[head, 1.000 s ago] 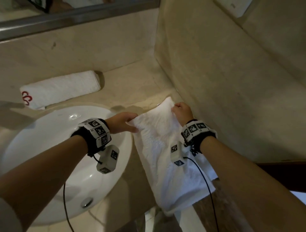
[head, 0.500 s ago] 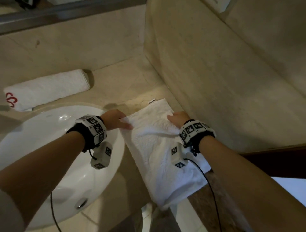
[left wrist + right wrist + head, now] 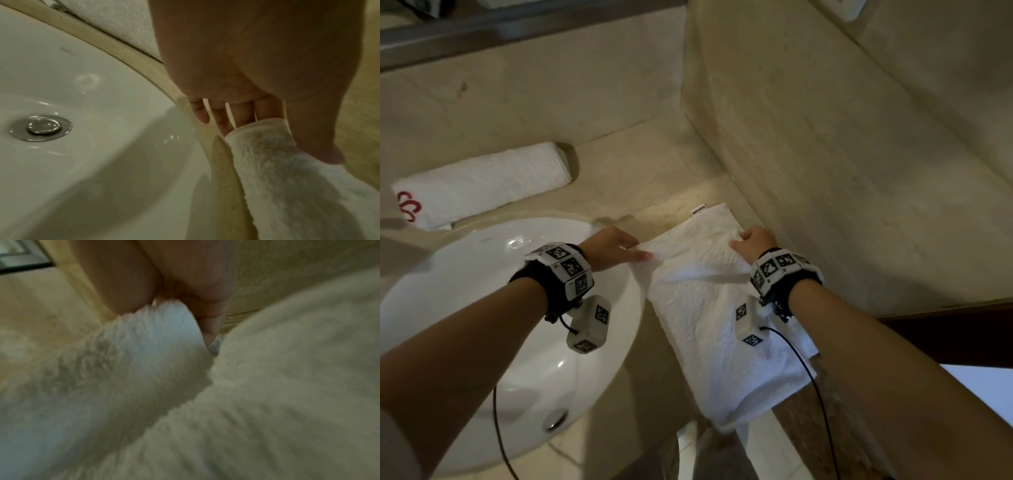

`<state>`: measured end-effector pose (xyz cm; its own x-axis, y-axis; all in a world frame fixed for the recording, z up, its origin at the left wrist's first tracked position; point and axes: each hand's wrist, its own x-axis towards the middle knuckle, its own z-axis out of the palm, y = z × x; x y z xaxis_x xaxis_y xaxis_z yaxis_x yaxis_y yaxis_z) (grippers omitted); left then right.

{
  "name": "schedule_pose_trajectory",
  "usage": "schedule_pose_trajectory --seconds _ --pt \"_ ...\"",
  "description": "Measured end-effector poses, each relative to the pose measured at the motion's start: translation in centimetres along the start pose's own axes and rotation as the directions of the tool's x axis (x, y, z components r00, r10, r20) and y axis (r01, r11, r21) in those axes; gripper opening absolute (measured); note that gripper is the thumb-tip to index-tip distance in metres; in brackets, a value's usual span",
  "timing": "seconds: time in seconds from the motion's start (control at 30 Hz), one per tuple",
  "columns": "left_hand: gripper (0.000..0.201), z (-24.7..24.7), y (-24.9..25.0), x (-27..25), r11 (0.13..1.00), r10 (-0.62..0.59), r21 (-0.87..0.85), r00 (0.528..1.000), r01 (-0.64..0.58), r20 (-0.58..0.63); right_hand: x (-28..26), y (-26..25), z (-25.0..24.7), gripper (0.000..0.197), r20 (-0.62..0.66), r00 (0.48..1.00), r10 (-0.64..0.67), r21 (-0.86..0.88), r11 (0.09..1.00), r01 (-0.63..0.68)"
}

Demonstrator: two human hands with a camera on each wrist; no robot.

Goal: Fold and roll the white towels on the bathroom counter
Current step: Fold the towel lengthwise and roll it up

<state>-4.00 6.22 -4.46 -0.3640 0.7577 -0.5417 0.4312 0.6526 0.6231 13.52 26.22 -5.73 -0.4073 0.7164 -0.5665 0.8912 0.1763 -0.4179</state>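
Towel [image 3: 709,308]: lying lengthwise away from the person, near end overhanging the counter [image 3: 640,178]. Left hand [image 3: 613,250] and right hand [image 3: 751,245] are each pinching its side edges near the far end.

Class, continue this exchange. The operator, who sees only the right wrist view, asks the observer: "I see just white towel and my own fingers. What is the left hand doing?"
Observer: The left hand pinches the towel at its left edge, thumb on top, right beside the sink.
Operator: Is any other towel about?
Observer: Yes. A rolled towel with a red mark at one end lies at the back of the counter, behind the sink.
Operator: Does my towel lie wholly on the counter?
Observer: It seems not. Its near end appears to hang over the counter's front edge.
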Motion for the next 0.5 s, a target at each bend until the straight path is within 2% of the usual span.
schedule_pose_trajectory --seconds 0.07,0.13,0.23,0.37,0.43,0.5 --pt "0.034 -0.2 0.1 -0.1 0.999 0.048 -0.011 0.999 -0.048 0.003 0.0 0.0 -0.3 0.027 0.022 0.999 -0.045 0.044 0.998 0.044" --pt "0.022 -0.4 0.0 -0.2 0.995 0.095 -0.013 0.995 -0.095 0.007 -0.3 -0.1 -0.4 0.029 -0.014 0.992 -0.123 0.116 0.985 0.124" --pt "0.022 -0.6 0.0 -0.5 0.991 0.133 -0.022 0.991 -0.133 -0.007 -0.9 -0.4 -0.9 0.024 -0.143 0.969 -0.204 0.224 0.947 0.232" --pt "0.035 -0.8 0.3 -0.8 0.978 0.106 -0.178 0.994 -0.105 -0.005 -0.9 -1.7 -1.8 0.014 -0.222 0.934 -0.28 0.284 0.898 0.337" --pt "0.035 -1.1 0.3 -0.8 0.971 0.111 -0.217 0.994 -0.106 0.014 -0.1 -2.9 -1.8 0.019 -0.242 0.921 -0.305 0.278 0.888 0.367" --pt "0.029 -1.0 0.3 -0.6 0.964 0.125 -0.236 0.992 -0.12 0.006 0.9 -3.6 -1.2 0.029 -0.204 0.927 -0.313 0.23 0.905 0.357"
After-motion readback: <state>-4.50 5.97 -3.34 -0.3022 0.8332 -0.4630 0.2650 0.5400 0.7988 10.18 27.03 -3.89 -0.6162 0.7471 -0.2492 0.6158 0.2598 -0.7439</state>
